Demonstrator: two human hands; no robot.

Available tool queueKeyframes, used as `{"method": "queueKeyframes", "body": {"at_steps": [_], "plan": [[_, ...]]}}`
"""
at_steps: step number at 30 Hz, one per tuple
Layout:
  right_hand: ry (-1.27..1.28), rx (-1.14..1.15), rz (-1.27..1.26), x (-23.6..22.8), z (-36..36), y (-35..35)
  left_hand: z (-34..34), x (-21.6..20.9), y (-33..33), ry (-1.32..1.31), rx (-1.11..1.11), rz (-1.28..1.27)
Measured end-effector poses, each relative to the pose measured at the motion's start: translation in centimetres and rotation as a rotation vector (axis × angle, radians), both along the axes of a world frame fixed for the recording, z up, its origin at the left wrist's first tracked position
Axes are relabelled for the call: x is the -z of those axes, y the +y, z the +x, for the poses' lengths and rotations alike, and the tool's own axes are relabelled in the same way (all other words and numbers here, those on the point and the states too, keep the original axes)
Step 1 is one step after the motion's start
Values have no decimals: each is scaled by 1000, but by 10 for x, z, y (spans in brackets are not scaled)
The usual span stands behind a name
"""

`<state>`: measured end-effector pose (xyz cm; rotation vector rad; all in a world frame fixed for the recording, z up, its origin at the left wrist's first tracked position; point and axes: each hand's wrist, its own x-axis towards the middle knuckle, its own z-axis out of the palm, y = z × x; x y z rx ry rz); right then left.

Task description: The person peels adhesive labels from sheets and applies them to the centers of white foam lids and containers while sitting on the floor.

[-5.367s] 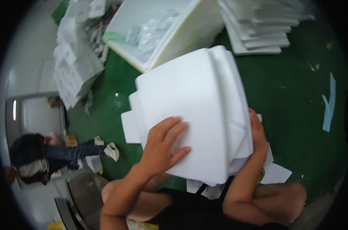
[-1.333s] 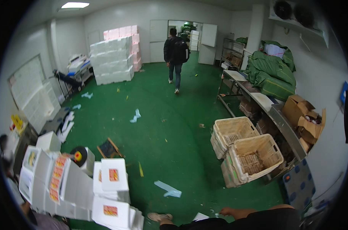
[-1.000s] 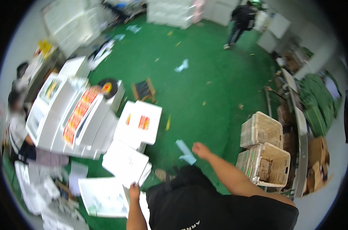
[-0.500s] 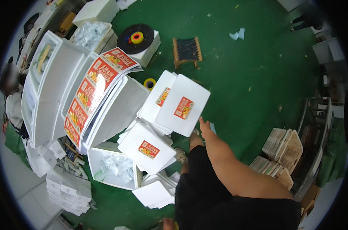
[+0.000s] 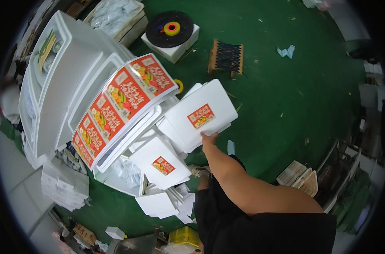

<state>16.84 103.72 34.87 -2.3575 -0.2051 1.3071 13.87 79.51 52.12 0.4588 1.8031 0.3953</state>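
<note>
My right hand (image 5: 209, 139) reaches in from the lower right and grips the near edge of a white foam lid (image 5: 220, 95), its fingers partly hidden at the rim. The lid bears a red fruit-printed sticker (image 5: 200, 116) and rests on other white lids. Just nearer and to the left, another stickered foam lid (image 5: 146, 153) tops a second pile. Left of the lids, a stack of red sticker sheets (image 5: 120, 100) drapes over white foam boxes. My left hand is out of view.
A yellow tape roll (image 5: 180, 86) sits behind the lids. Beyond are a black disc (image 5: 160, 38) on a foam box and a wooden stool (image 5: 227, 57). An open foam box (image 5: 103, 180) holds clear bags. Plastic crates (image 5: 293, 172) stand at right, a yellow crate (image 5: 185, 237) at the bottom.
My right hand has gone from fingers outstretched beside the lid to gripping its near edge. The top lid has turned and now lies more squarely over the one beneath. The view has shifted.
</note>
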Motion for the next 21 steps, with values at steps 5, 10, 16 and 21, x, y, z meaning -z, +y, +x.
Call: {"method": "queueKeyframes", "body": {"at_steps": [5,10,16,21], "plan": [[91,108,231,-24,12,31,71,129,217,-99,-190,67],[417,-40,24,-87,5,3,87,244,175,150,-221,-69],[277,-235,-63,-65,34,-27,64,133,82,-238,-315,-74],[194,-507,-47,-50,25,-11,42,-34,-133,-75,-167,-181]]}}
